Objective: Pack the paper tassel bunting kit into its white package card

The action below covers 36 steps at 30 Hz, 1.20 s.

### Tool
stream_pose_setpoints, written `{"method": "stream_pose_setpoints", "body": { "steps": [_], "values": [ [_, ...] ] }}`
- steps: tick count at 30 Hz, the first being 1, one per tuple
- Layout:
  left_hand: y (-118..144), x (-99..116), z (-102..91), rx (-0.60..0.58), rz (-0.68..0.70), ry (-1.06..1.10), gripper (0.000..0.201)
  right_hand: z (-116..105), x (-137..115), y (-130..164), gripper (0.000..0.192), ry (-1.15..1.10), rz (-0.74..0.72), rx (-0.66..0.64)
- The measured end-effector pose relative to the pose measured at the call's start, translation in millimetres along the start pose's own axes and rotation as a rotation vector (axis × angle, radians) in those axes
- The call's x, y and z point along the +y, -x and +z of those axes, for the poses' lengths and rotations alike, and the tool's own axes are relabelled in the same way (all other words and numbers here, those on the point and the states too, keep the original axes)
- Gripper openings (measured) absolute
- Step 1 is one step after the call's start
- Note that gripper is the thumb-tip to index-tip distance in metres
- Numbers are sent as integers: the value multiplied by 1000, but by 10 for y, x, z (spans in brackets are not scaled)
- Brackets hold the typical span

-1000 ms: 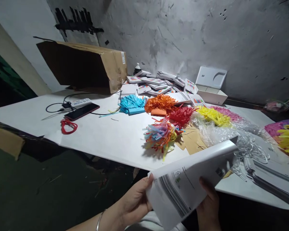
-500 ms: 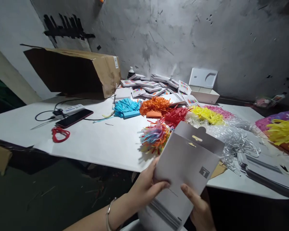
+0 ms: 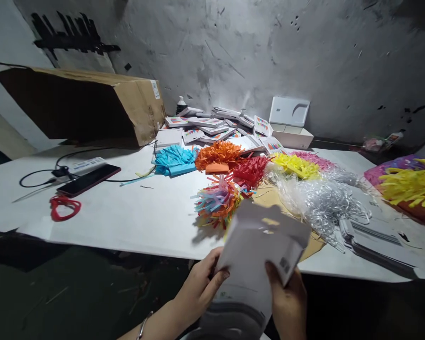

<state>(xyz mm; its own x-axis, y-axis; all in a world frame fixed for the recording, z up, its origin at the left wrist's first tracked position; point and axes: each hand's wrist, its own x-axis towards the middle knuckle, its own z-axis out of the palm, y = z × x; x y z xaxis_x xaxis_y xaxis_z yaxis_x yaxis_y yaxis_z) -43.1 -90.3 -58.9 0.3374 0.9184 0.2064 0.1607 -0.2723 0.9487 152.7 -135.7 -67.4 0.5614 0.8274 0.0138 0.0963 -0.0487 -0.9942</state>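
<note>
Box (image 3: 250, 257) is held at the near edge of the table (image 3: 127, 217), on the person's side of the mixed bundle (image 3: 216, 200) and to its right. Long axis slants: near end low and to the left, close to the person's body; far end, with the slotted flap, points away toward the wall and leans right. Printed face is turned up toward the person. Dark bars run across the near part; a small dark square sits by the right edge. Far end blurred; whether it touches the bundle cannot be told.

Left hand (image 3: 203, 283) is clamped on the left long edge, thumb on the face. Right hand (image 3: 288, 300) grips the right long edge, thumb likewise on the face. Hands are apart, with box between them.

Surroundings, taken from the bundle: red fringe (image 3: 250, 171) just behind and to the right; orange fringe (image 3: 219, 156) behind; blue fringe (image 3: 175, 160) behind, to the left. Yellow fringe (image 3: 295, 166) and silver strands (image 3: 326, 203) lie to the right, flat stack (image 3: 378, 245) farther right. Phone (image 3: 89, 180) and red cord (image 3: 65, 208) are well left. Pile of packs (image 3: 212, 125) lies beyond, toward the wall.
</note>
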Motion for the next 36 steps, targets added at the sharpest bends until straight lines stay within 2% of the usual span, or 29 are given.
{"method": "stream_pose_setpoints", "body": {
  "steps": [3,4,7,8,11,13,16,18,21,24,27,30,36],
  "values": [
    [-15,27,-13,168,-21,10,30,64,77,38,44,56,-135,-15],
    [-23,34,-23,165,-29,25,28,79,91,43,44,-3,-127,-30],
    [-46,40,-41,48,4,103,31,90,92,22,44,-176,-28,-74],
    [-57,38,-38,55,21,129,33,88,80,9,44,-182,-8,-77],
    [-99,32,-3,238,5,177,40,108,19,-22,42,-86,-21,-59],
    [-130,28,25,295,-48,200,39,147,-21,-32,44,-98,-41,-12],
    [-167,16,44,242,-111,256,39,227,-24,-38,53,-250,-93,127],
    [-187,-2,44,245,-110,276,41,292,28,-33,50,-292,-145,240],
    [-219,-37,44,402,-56,270,46,390,156,-14,40,-236,-183,356],
    [-261,-69,48,560,-38,273,40,435,257,-7,39,-213,-227,393],
    [-301,-86,40,580,-109,273,35,391,271,-41,37,-245,-219,376],
    [-309,-107,17,574,-182,297,37,307,214,-130,31,-309,-174,276],
    [-263,-182,-21,568,-232,403,35,254,103,-289,29,-449,-30,106]
  ]
}}
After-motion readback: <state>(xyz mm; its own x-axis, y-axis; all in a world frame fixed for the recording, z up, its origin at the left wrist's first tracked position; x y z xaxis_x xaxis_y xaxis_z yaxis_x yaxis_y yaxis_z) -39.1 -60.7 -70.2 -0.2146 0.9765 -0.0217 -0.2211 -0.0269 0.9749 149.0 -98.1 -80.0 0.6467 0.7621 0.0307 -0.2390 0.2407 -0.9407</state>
